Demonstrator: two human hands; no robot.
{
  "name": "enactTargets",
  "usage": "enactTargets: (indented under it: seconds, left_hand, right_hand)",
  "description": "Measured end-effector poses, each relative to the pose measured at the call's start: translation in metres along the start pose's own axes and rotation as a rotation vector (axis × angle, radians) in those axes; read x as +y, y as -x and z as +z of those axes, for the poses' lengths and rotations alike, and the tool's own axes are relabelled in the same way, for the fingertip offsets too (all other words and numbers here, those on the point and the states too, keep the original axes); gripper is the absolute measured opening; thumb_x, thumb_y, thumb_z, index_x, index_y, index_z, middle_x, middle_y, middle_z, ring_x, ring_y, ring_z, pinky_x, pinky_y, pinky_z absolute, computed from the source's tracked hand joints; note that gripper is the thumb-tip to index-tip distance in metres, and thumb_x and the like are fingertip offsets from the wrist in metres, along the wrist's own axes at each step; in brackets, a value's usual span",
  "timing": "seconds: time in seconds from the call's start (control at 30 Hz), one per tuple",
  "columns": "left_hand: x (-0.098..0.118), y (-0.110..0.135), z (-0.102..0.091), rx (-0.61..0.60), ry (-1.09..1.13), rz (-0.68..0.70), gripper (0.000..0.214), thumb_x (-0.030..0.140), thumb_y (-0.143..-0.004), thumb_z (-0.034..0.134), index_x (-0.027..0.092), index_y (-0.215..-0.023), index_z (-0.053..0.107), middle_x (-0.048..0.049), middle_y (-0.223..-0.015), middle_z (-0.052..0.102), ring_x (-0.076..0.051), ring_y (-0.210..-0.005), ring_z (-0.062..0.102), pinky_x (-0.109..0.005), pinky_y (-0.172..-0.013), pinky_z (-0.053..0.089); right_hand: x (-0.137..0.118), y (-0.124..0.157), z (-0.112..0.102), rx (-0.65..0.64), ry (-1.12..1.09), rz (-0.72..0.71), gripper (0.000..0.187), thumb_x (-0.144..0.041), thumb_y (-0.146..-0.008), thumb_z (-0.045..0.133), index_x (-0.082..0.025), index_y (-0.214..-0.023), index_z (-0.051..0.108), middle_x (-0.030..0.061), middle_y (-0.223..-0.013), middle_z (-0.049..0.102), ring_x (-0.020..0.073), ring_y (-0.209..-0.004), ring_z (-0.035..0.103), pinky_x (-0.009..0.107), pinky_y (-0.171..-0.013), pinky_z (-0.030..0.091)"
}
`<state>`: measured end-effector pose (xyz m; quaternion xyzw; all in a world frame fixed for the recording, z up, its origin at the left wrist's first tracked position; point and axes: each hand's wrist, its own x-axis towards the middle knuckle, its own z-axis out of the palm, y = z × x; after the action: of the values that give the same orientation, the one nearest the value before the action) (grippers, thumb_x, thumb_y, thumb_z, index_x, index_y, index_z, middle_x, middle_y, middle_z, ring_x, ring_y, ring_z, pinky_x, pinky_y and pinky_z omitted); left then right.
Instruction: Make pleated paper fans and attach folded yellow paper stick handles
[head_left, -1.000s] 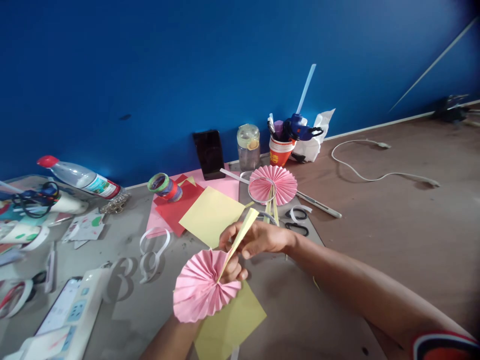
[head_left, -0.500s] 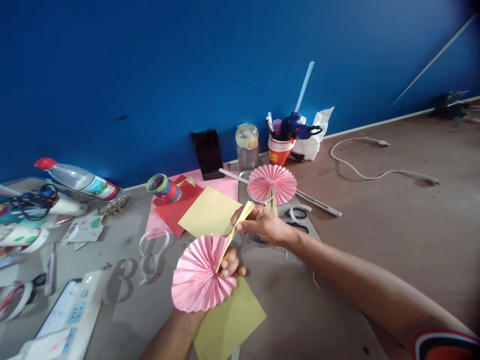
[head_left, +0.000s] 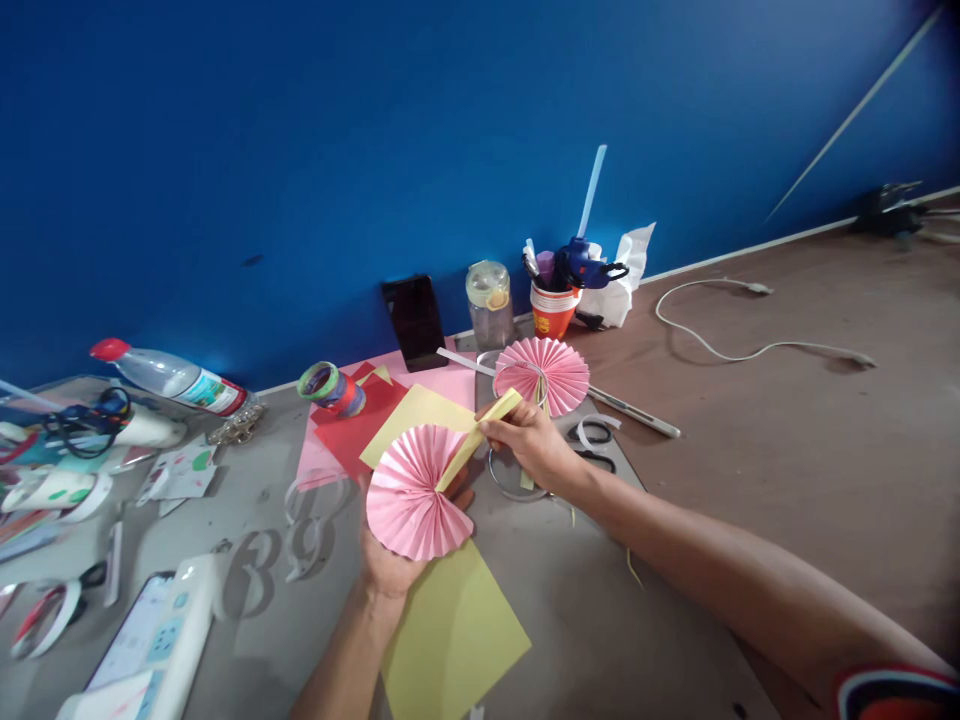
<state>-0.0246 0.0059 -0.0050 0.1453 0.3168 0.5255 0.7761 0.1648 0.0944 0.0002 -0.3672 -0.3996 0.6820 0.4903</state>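
Observation:
A pleated pink paper fan [head_left: 412,500], spread almost to a full round with a gap on its right, rests in my left hand [head_left: 394,570], whose fingers are mostly behind it. My right hand [head_left: 529,440] pinches the upper end of a folded yellow paper strip [head_left: 478,438]. The strip's lower end lies against the fan's centre, in the gap. Beneath my left hand is a yellow paper sheet [head_left: 457,640]. Just beyond my right hand lies a second pink fan [head_left: 551,375] with yellow strips and a clear ring on it.
Red [head_left: 360,425] and pink sheets lie by the wall under a phone [head_left: 415,320]. A clear jar [head_left: 490,305] and an orange cup [head_left: 553,310] of tools stand beside it. Scissors [head_left: 592,432] lie right of my hand; a bottle [head_left: 176,380] and a power strip [head_left: 176,640] are left.
My left hand has raised the pink fan and tilted it, so more of its palm shows. My right hand has shifted slightly right with the yellow strip, which leans further over.

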Motion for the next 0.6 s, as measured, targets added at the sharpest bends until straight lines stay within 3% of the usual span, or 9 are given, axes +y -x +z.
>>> enactTargets:
  seconds: [0.1,0.23,0.3,0.4,0.6]
  left_hand:
    - [0.007,0.001,0.005,0.042,0.025,0.102,0.077,0.080,-0.074,0.036,0.027,-0.126,0.055,-0.0106,-0.125,0.062,-0.032,-0.126,0.047,-0.050,-0.100,0.040]
    - [0.010,0.002,-0.003,-0.110,-0.012,0.077,0.089,0.080,-0.063,0.053,0.024,-0.132,0.050,-0.0143,-0.133,0.055,-0.036,-0.131,0.041,-0.052,-0.104,0.036]
    - [0.008,0.002,-0.013,-0.171,-0.049,0.017,0.081,0.069,-0.065,0.064,0.025,-0.132,0.050,-0.0136,-0.133,0.055,-0.035,-0.132,0.041,-0.052,-0.106,0.035]
    - [0.008,0.001,-0.025,-0.195,-0.104,-0.037,0.060,0.053,-0.075,0.065,0.024,-0.127,0.055,-0.0126,-0.128,0.060,-0.031,-0.129,0.045,-0.049,-0.106,0.036]
    - [0.027,0.003,-0.025,-0.168,-0.157,0.119,0.051,0.057,-0.073,0.065,0.020,-0.107,0.068,-0.0112,-0.110,0.068,-0.031,-0.117,0.056,-0.044,-0.100,0.044]
  right_hand:
    - [-0.002,-0.001,-0.001,0.047,0.010,-0.007,0.022,-0.033,-0.064,0.070,-0.015,-0.073,0.063,-0.0060,-0.051,0.048,0.0073,-0.047,0.038,0.023,-0.047,0.028]
    - [-0.002,-0.001,-0.002,0.089,0.032,0.003,0.020,-0.032,-0.065,0.067,-0.015,-0.074,0.062,-0.0070,-0.049,0.046,0.0074,-0.045,0.036,0.022,-0.044,0.026]
    - [-0.003,-0.001,-0.002,0.098,0.044,0.008,0.020,-0.033,-0.066,0.066,-0.015,-0.075,0.062,-0.0076,-0.048,0.044,0.0074,-0.044,0.035,0.022,-0.044,0.025]
    - [-0.004,-0.001,-0.002,0.099,0.066,0.008,0.021,-0.033,-0.067,0.065,-0.016,-0.077,0.061,-0.0080,-0.047,0.043,0.0074,-0.044,0.035,0.023,-0.044,0.024]
    - [-0.009,0.002,-0.002,0.006,0.110,0.024,0.020,-0.034,-0.067,0.063,-0.016,-0.076,0.059,-0.0069,-0.050,0.045,0.0075,-0.045,0.037,0.022,-0.045,0.025]
